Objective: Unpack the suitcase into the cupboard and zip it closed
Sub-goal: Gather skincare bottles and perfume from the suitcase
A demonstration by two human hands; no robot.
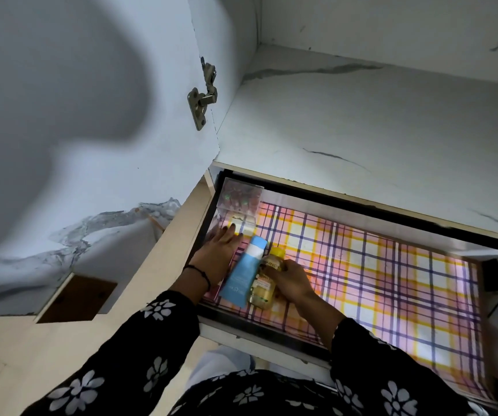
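Head view: the right hand gripped a yellow bottle lying on the plaid liner of the open cupboard drawer, touching a blue tube. The left hand lay flat, fingers straight, beside a clear box.

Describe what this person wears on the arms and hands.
Both the left sleeve and right sleeve are black with white flower prints. A thin black band circles the left wrist. Left hand and right hand wear no gloves.
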